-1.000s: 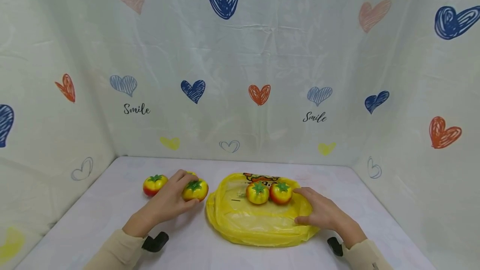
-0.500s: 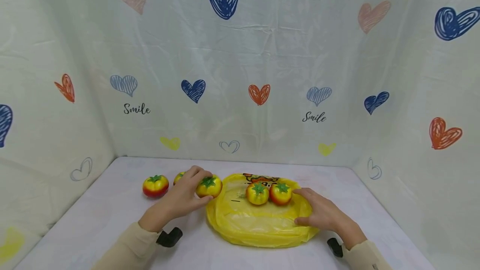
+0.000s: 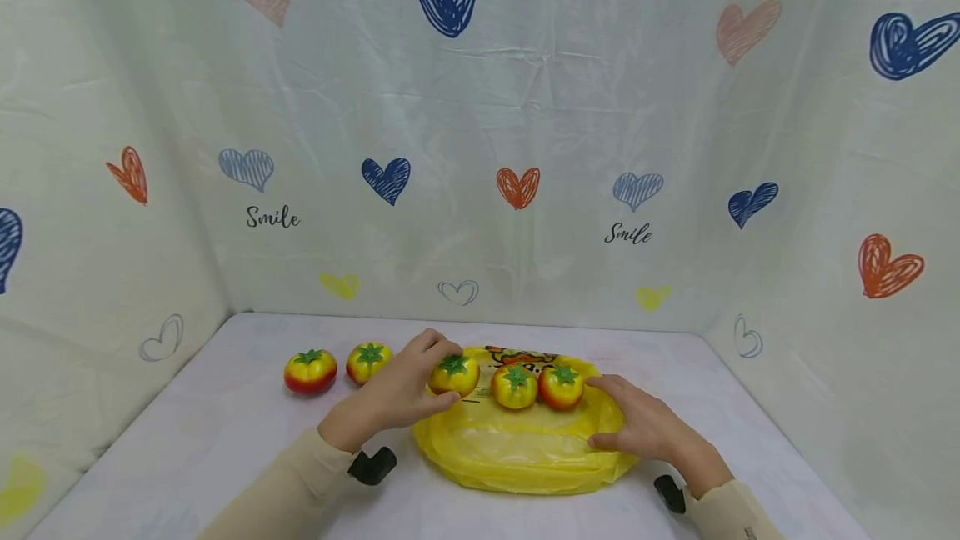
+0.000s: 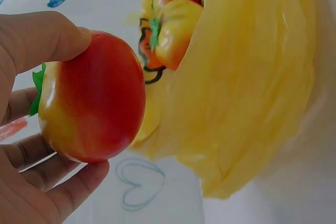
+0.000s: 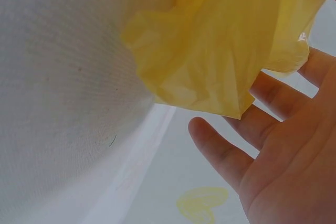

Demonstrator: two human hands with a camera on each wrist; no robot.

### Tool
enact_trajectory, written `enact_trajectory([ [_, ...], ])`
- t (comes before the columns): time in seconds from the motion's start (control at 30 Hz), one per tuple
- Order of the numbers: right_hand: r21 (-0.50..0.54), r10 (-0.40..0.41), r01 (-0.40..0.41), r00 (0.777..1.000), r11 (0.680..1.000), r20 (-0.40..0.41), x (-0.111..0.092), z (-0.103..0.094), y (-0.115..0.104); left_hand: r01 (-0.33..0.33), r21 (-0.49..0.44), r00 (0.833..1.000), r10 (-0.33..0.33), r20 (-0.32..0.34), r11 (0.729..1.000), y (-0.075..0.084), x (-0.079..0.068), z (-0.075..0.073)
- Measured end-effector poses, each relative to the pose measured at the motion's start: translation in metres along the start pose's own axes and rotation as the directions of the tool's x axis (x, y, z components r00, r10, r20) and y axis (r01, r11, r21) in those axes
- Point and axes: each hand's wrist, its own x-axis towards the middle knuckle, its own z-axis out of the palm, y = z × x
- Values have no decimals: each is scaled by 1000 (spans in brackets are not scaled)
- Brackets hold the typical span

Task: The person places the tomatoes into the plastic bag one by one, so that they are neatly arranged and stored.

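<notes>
My left hand (image 3: pixel 393 394) grips a red-and-yellow tomato (image 3: pixel 455 377) with a green star-shaped leaf cap, thumb on one side and fingers on the other. It is above the left part of a yellow plastic bag (image 3: pixel 517 448). In the left wrist view the red underside of the held tomato (image 4: pixel 100 98) faces the camera. Two more tomatoes, one left (image 3: pixel 513 387) and one right (image 3: pixel 561 387), sit side by side within the bag's opening. My right hand (image 3: pixel 648 423) is at the bag's right edge, fingers spread and touching the plastic (image 5: pixel 210 61).
On the table's left side stand two more tomatoes, one farther left (image 3: pixel 311 372) and one nearer the left hand (image 3: pixel 368 362). A white curtain (image 3: pixel 480 107) printed with hearts rises behind the white table (image 3: pixel 195 440) and on both sides.
My left hand has carried its tomato rightward, from beside the bag to over its left part. The second loose tomato, earlier partly hidden, now shows. The right hand and bag have stayed put.
</notes>
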Motion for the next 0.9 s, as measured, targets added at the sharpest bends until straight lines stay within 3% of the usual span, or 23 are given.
enact_trajectory([
  [0.47,3,-8,8,1000,1000,1,-1,-1,-1,-33,-12,994,34,101,999,4,19,24],
  [0.9,10,-5,5,1000,1000,1,-2,-2,-2,-16,-8,993,17,120,1000,-3,24,33],
])
